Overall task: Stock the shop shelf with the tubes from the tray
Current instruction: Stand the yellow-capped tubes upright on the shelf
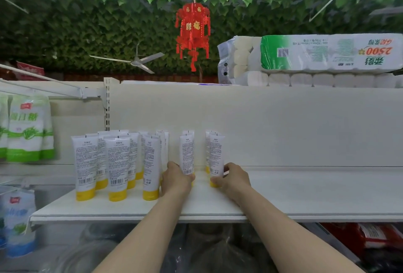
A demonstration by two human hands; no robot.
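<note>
Several white tubes with yellow caps [116, 168] stand cap-down in rows on the left half of the white shelf [305, 196]. My left hand [176, 180] is closed around the lower part of one upright tube [186, 155]. To its right, my right hand [234, 178] grips the base of another upright tube [216, 155], with one more tube standing right behind it. The tray is not in view.
The shelf's back panel [283, 124] rises behind the tubes. Toilet paper packs [327, 54] lie on top. Green-and-white bags [28, 128] hang at left, and a red lantern [193, 30] hangs overhead. Packaged goods fill the space below the shelf.
</note>
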